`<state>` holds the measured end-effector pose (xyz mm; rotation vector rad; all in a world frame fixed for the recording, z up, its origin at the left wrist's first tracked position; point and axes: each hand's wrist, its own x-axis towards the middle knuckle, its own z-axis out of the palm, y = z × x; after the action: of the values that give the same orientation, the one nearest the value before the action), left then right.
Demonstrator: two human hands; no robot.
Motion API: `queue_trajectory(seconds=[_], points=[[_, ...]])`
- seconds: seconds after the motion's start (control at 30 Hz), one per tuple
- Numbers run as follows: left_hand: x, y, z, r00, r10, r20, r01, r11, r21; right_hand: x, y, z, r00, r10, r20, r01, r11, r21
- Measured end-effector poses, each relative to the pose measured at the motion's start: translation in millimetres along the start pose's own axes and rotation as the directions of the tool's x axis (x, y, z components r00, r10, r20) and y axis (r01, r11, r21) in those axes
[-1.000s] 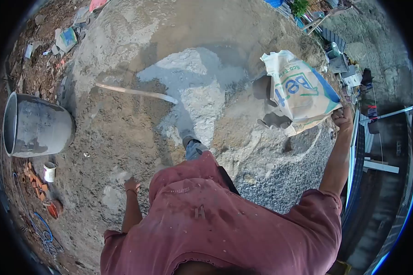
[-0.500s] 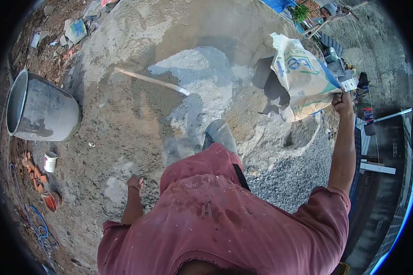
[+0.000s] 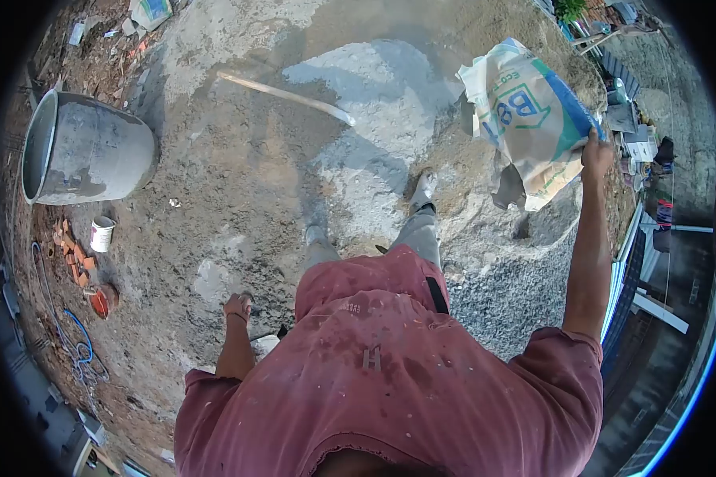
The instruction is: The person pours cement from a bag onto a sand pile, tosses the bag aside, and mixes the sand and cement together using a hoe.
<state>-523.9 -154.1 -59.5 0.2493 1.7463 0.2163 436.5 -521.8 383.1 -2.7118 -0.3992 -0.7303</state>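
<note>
At the right, my right hand (image 3: 597,156) is closed on the lower corner of a torn paper bag (image 3: 525,119) with blue and green print. The bag hangs out over the ground, its ragged open end facing left. Low on the left of my body, my left hand (image 3: 238,306) is held over the rough ground, and its fingers look loosely apart with nothing in them. Pale grey powder (image 3: 382,103) is spread in front of my feet. A wooden handle (image 3: 286,96) lies with one end on the powder.
A large grey tub (image 3: 95,151) stands at the left. Below it are a white cup (image 3: 102,234), broken bricks (image 3: 73,254), a reddish container (image 3: 102,302) and a blue hose (image 3: 79,334). Gravel (image 3: 501,302) lies right of my legs. Planks and sheet metal (image 3: 620,75) are at the upper right.
The bag has turned, showing more of its printed face, and its torn end has swung. My right foot has come into view, set forward by the powder. The whole view has shifted a little.
</note>
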Motion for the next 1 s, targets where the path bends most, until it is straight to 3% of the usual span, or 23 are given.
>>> queue_trajectory(seconds=[0.03,0.07,0.13,0.17,0.2,0.27,0.33,0.4,0.43,0.47,0.5,0.53,0.6,0.63,0.67,0.7,0.77,0.83,0.87,0.9,0.93,1.0], points=[[15,-21,-21,0.991,-0.134,-0.011,0.133,0.989,-0.058,-17,-60,-32,0.934,0.194,0.301,-0.186,0.981,-0.057],[10,-35,-14,0.99,-0.142,-0.009,0.141,0.988,-0.058,-9,-42,-28,0.934,0.192,0.302,-0.181,0.981,-0.064],[-26,-68,-1,0.966,-0.2,-0.165,0.197,0.98,-0.031,19,-13,-3,0.967,0.242,0.076,-0.253,0.926,0.281],[-48,-76,14,0.964,-0.169,-0.204,0.15,0.983,-0.109,30,-15,13,0.97,0.226,0.094,-0.244,0.926,0.289],[-50,-93,18,0.96,-0.171,-0.221,0.148,0.982,-0.116,34,-15,25,0.975,0.131,0.181,-0.159,0.976,0.151],[-41,-126,30,1.0,-0.001,-0.02,-0.001,0.993,-0.12,33,-8,35,0.927,-0.003,0.374,0.05,0.992,-0.118],[-56,-145,75,0.995,-0.092,0.046,0.094,0.995,-0.044,53,10,46,0.922,0.034,0.386,-0.013,0.998,-0.058],[-87,-149,133,0.98,-0.176,0.093,0.18,0.983,-0.035,87,38,68,0.999,0.033,0.009,-0.034,0.994,0.108],[-93,-152,162,0.983,-0.168,0.08,0.172,0.984,-0.053,100,46,79,0.997,0.036,-0.065,-0.037,0.999,-0.015],[-101,-153,184,0.993,-0.073,0.094,0.069,0.997,0.041,103,53,95,0.998,0.032,-0.049,-0.031,0.999,0.009],[-111,-157,203,0.993,0.019,0.117,-0.034,0.991,0.129,103,52,106,0.972,0.065,0.226,-0.077,0.996,0.044],[-121,-163,221,0.994,0.037,0.104,-0.046,0.995,0.088,114,47,117,0.877,0.06,0.477,-0.11,0.991,0.078],[-138,-170,260,0.952,0.175,0.25,-0.245,0.926,0.287,154,88,156,0.971,-0.005,0.24,-0.02,0.995,0.101],[-160,-172,277,0.984,0.125,0.125,-0.147,0.972,0.184,161,81,158,0.991,0.086,0.103,-0.107,0.969,0.222],[-184,-170,287,0.983,0.165,0.086,-0.175,0.977,0.123,164,68,165,0.986,0.152,0.072,-0.165,0.953,0.255],[-210,-176,286,0.983,0.169,0.074,-0.18,0.964,0.197,167,53,175,0.978,0.149,0.146,-0.167,0.979,0.116],[-223,-201,276,0.988,0.132,0.077,-0.149,0.941,0.304,183,50,196,0.905,-0.088,0.417,0.04,0.992,0.122],[-216,-226,277,0.987,0.149,0.066,-0.162,0.94,0.301,193,26,208,0.998,0.005,0.057,-0.013,0.991,0.132],[-236,-231,258,0.983,0.181,0.028,-0.18,0.933,0.312,194,-12,213,0.996,0.02,0.088,-0.029,0.994,0.106],[-200,-277,232,0.983,0.169,0.069,-0.169,0.986,-0.008,176,-30,205,0.989,0.057,0.134,-0.063,0.997,0.042],[-169,-316,208,0.982,0.156,0.11,-0.113,0.939,-0.324,168,-26,199,0.99,0.051,0.129,-0.057,0.998,0.041],[-165,-313,199,0.998,0.003,0.063,0.009,0.982,-0.186,174,-53,212,0.972,-0.144,0.187,0.117,0.983,0.144]])
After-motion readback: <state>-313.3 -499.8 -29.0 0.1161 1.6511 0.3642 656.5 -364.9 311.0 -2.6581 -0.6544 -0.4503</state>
